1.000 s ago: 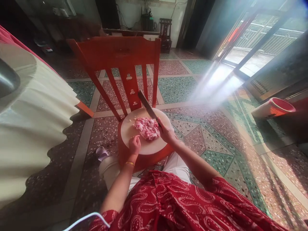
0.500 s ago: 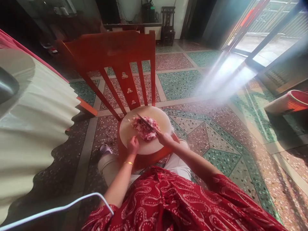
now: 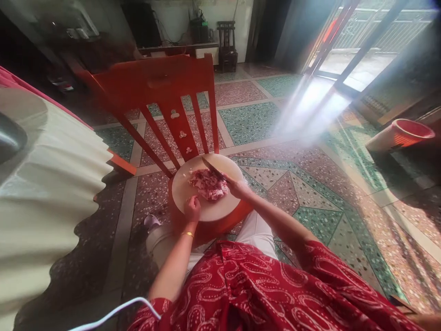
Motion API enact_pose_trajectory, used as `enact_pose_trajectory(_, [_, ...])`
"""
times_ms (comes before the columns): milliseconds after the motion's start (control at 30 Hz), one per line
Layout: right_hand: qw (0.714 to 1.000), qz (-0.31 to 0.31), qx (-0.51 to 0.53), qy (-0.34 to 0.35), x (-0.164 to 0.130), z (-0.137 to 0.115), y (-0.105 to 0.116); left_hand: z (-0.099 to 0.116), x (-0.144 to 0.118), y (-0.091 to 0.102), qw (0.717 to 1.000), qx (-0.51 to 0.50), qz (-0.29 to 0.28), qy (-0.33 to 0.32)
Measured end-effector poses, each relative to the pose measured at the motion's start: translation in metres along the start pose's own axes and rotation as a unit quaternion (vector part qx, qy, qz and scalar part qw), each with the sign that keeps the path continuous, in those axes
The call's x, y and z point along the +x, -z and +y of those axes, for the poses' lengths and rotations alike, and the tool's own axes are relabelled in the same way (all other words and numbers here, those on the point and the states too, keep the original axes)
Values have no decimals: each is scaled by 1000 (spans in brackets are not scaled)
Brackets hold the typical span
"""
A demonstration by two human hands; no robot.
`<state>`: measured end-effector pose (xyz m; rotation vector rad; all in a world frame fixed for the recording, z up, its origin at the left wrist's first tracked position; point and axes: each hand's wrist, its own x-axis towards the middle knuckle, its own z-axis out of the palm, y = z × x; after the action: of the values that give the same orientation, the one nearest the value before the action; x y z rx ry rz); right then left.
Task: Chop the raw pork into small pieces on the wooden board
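**On the chair seat: meat under the knife**

At centre of our view, a round pale chopping board (image 3: 206,209) sits on the seat of a red wooden chair (image 3: 161,87), whose slatted back rises at 12 o'clock. We see a heap of chopped pink meat (image 3: 208,184) on the board, a little toward 1 o'clock of its middle, with a few loose scraps at 10 o'clock.

Our right hand (image 3: 237,187) is closed around the handle of a knife (image 3: 212,168); the blade slants up toward 11 o'clock, over the far edge of the heap. We cannot tell whether the edge touches the meat.

Our left hand (image 3: 192,209) is curled into a loose fist and rests on the board at 7 o'clock of the heap, holding nothing that we can see. A gold bangle (image 3: 187,234) circles that wrist.

A red basket (image 3: 401,135) lies on its side on the terrazzo floor (image 3: 310,184) at 3 o'clock, well apart.
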<state>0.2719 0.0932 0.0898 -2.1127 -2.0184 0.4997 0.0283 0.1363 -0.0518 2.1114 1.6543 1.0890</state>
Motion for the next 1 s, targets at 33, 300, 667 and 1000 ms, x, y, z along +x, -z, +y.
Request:
enact_pose_trajectory(33, [1000, 25, 16, 5, 0, -1, 6, 0, 0, 0, 1000, -2, -1, 0])
enact_pose_trajectory(300, [997, 70, -5, -20, 6, -7, -4, -4, -1, -5, 1000, -19, 14, -2])
enact_pose_trajectory(667, [990, 137, 25, 17, 1, -20, 13, -3, -2, -4, 1000, -23, 3, -1])
enact_pose_trajectory(1000, [990, 124, 58, 21, 10, -16, 12, -2, -1, -3, 1000, -9, 0, -6])
